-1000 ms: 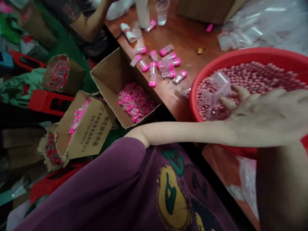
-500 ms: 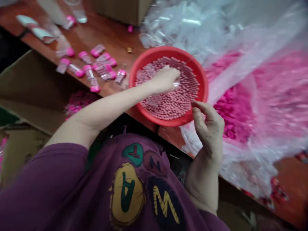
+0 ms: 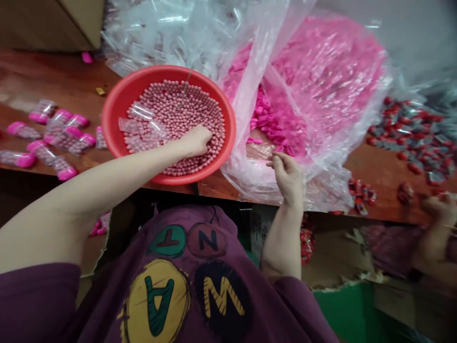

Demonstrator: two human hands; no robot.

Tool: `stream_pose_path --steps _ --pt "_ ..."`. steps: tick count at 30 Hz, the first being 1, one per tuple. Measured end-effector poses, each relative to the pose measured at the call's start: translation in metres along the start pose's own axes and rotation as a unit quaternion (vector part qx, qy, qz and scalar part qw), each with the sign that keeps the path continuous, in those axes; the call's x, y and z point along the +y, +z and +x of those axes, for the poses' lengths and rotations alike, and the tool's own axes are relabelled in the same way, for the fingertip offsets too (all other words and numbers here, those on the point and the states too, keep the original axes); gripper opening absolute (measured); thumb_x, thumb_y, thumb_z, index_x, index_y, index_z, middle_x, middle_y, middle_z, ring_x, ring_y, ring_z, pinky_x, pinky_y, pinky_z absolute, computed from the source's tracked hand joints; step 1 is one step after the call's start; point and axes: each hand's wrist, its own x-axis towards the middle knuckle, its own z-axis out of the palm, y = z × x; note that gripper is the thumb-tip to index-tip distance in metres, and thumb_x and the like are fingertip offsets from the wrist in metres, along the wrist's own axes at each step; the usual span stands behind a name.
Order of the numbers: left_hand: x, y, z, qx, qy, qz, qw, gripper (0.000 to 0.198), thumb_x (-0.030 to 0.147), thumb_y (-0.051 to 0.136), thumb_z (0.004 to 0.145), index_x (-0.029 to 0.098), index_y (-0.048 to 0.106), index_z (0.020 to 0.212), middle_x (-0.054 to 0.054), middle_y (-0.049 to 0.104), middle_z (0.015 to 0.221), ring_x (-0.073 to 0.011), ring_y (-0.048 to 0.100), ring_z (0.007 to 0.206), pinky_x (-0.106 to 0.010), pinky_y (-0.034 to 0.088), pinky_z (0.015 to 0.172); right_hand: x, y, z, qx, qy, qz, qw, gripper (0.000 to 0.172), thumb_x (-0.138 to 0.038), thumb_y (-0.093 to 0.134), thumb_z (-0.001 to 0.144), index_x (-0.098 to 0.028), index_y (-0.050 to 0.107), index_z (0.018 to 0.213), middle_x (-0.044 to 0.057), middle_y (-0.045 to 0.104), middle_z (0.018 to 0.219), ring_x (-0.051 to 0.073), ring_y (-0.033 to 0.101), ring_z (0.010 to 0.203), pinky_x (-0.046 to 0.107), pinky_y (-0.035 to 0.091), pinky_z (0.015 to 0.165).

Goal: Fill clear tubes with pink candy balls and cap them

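My left hand reaches into a red plastic basin of small pink beads. Its fingers curl down among the beads, and whatever they hold is hidden. Clear plastic containers lie on the beads at the basin's left side. To the right of the basin, my right hand is raised with thumb and fingers drawn together. Its fingertips are at the mouth of a clear plastic bag, close to loose bright pink caps. I cannot make out anything between them.
Several bead-filled containers with pink caps lie on the brown table at left. A cardboard box and clear empty containers stand behind. Red-and-clear pieces are piled at right, near another person's hand.
The view has swung to the right. My right hand has moved from the basin's rim to the bag of pink caps, and my left hand sits lower in the beads, toward the basin's right side.
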Motion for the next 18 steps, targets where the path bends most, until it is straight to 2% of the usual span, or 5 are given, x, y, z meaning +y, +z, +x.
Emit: stream_pose_path --steps 4,9,11,15,18 --pt "0.006 -0.004 -0.002 0.032 -0.044 -0.222 0.974 0.019 0.008 0.071 0.067 0.023 0.058 0.067 0.002 0.059 0.066 -0.0155 0.053 0.067 -0.03 0.049 0.073 0.017 0.026 0.038 0.016 -0.045 -0.09 0.995 0.031 -0.035 0.056 0.103 -0.021 0.079 0.118 0.013 0.083 0.114 0.029 0.079 0.105 0.05 0.065 0.103" --pt "0.026 -0.034 -0.028 0.082 -0.05 -0.47 0.878 0.022 0.013 0.082 0.073 0.017 0.079 0.094 -0.003 0.077 0.094 -0.0139 0.067 0.087 -0.03 0.055 0.092 0.01 0.064 0.08 -0.097 -0.089 -0.288 0.948 0.044 -0.012 0.05 0.098 -0.009 0.078 0.132 0.024 0.075 0.141 0.038 0.067 0.131 0.056 0.054 0.118" --pt "0.03 -0.044 -0.043 0.072 -0.068 -0.519 0.849 0.021 0.013 0.08 0.079 0.016 0.081 0.099 -0.005 0.08 0.101 -0.0136 0.07 0.092 -0.03 0.055 0.093 0.006 0.074 0.087 -0.123 -0.095 -0.32 0.934 0.046 -0.012 0.051 0.098 -0.007 0.077 0.135 0.025 0.073 0.145 0.044 0.063 0.134 0.063 0.054 0.114" --pt "0.026 -0.05 -0.071 0.051 -0.128 -0.615 0.776 0.013 0.013 0.069 0.094 0.016 0.08 0.1 -0.007 0.08 0.101 -0.014 0.073 0.087 -0.028 0.056 0.079 0.012 0.081 0.092 -0.095 -0.088 -0.347 0.929 0.038 -0.021 0.056 0.101 -0.011 0.08 0.129 0.026 0.076 0.135 0.048 0.064 0.131 0.071 0.055 0.108" --pt "0.021 -0.048 -0.085 0.053 -0.157 -0.677 0.717 0.013 0.012 0.064 0.099 0.016 0.076 0.101 -0.008 0.08 0.098 -0.0153 0.076 0.085 -0.029 0.059 0.078 0.023 0.081 0.095 -0.022 -0.062 -0.248 0.967 0.033 -0.031 0.057 0.102 -0.012 0.081 0.114 0.023 0.078 0.115 0.042 0.072 0.114 0.067 0.058 0.107"
